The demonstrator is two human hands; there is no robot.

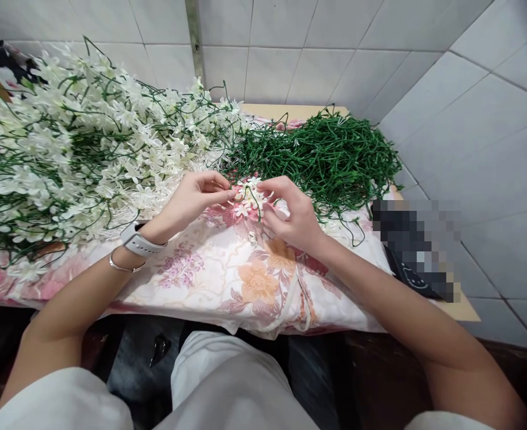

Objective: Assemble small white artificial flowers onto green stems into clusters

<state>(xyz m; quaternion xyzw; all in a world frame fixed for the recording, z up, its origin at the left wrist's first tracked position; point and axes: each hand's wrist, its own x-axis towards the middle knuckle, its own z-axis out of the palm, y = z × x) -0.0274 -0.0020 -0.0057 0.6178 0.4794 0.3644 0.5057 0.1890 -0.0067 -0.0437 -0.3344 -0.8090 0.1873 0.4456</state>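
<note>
Between my two hands, above the flowered cloth, is a small artificial flower spray (248,202) with white blossoms and a thin green stem. My left hand (205,190) pinches its left side with thumb and forefinger; a white watch band (143,239) and a thin bracelet circle that wrist. From the right, my right hand (290,212) has its fingers closed at the spray's edge, thumb below and forefinger above. The exact contact points at the fingertips are too small to make out. Behind my left hand rises a large heap of white artificial flowers (124,143).
A tangled pile of bare green stems (330,155) lies behind my right hand. The floral cloth (178,292) covers a wooden table (467,310). On the right edge sits a dark flat item (406,263), partly blurred out. White wall tiles (281,71) stand close behind the table.
</note>
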